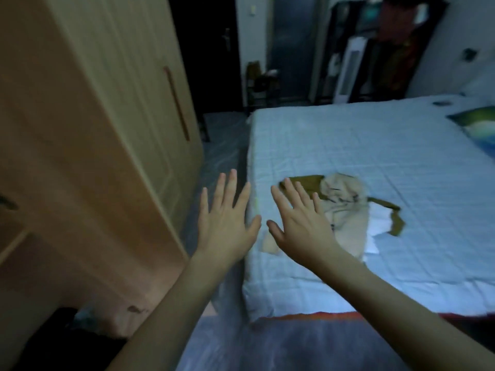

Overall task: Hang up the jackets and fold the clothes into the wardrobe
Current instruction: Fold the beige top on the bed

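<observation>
So both hands are up in the middle of the frame, palms facing away, holding nothing. Left hand [226, 223] has its fingers [224, 188] spread wide over the gap between the wardrobe and the bed; right hand [300, 223] is the same, fingers splayed, hanging over the near left part of the bed [375, 145].

The clothes are a small heap just right of center on the bed: a beige garment [345, 210] on top, an olive-green garment [302, 182] poking out at its upper left and lower right, and something white [380, 222] tucked under on the right. The right hand covers part of the beige one, so I can't tell if it's touching.

Orientation-wise, the beige piece's long axis runs roughly from the upper right down to the lower left of the frame, toward the bed's near edge. The olive strip lies across it, upper left to lower right. Which end is the collar, can't tell, too blurry and dim.

The wardrobe [101, 129] fills the left side and the door seen here looks shut.

What could go wrong, I'd guess: the pieces overlap, so grabbing the beige one could drag the olive and white along and off the bed edge. Also the dim light makes it easy to mistake jacket for foldable.
</observation>
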### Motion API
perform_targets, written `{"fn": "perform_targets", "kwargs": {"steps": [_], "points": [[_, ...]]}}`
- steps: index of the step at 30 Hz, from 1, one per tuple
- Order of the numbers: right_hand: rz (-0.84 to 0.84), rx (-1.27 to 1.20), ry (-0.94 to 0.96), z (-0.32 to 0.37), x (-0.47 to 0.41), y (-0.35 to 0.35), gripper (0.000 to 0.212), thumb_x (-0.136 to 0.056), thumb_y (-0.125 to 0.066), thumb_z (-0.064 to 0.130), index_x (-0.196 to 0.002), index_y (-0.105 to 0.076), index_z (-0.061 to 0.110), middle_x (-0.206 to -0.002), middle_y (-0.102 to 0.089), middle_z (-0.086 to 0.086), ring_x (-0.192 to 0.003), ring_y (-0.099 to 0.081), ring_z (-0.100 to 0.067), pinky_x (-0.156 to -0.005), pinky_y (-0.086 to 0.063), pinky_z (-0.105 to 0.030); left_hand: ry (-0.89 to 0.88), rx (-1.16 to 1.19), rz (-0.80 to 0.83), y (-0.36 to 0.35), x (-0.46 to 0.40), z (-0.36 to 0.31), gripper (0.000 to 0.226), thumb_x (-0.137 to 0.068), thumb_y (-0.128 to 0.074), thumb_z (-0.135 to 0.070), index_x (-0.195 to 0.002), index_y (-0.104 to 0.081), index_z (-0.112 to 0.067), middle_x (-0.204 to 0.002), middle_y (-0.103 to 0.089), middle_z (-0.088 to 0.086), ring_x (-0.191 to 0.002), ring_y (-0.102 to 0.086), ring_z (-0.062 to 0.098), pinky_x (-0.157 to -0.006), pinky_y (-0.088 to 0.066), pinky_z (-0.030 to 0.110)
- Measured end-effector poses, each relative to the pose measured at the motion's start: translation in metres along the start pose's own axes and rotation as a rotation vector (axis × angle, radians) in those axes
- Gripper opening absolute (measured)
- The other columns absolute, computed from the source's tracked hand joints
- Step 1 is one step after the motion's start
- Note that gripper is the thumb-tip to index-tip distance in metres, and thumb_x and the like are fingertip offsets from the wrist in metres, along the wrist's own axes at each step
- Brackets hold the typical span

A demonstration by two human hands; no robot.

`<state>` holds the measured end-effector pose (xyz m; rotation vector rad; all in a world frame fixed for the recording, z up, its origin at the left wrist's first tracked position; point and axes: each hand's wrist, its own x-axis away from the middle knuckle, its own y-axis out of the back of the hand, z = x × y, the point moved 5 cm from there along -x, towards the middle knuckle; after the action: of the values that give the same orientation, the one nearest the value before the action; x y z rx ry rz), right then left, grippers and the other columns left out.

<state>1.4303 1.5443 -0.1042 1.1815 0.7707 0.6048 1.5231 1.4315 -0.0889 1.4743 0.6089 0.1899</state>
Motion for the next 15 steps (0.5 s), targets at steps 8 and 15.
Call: {"fn": "perform_targets", "kwargs": {"steps": [8,15], "points": [[-0.001,0.070,-0.366,-0.229,0.083,0.044,0.071,-0.095,-0.043,0.047,-0.153,-0.011,0.023,-0.162,-0.001,-0.007,-0.149,-0.002,-0.027,-0.117,-0.005,-0.050,-0.326,0.001,0.108,-0.041,-0.056,-0.228,0.067,-0.097,-0.029,-0.056,-0.155,-0.010,-0.029,-0.161,0.019,0.001,-0.148,0.017,0.019,-0.118,0.007,0.050],[0.006,0.079,-0.597,-0.349,0.147,0.068,0.070,-0.097,-0.034,0.051,-0.154,-0.003,0.023,-0.162,0.007,-0.006,-0.149,0.003,-0.027,-0.118,-0.002,-0.050,-0.526,-0.065,0.168,-0.067,-0.072,-0.350,0.068,-0.097,-0.030,-0.054,-0.156,-0.007,-0.028,-0.163,0.012,0.004,-0.150,0.010,0.022,-0.118,0.005,0.051]]}}
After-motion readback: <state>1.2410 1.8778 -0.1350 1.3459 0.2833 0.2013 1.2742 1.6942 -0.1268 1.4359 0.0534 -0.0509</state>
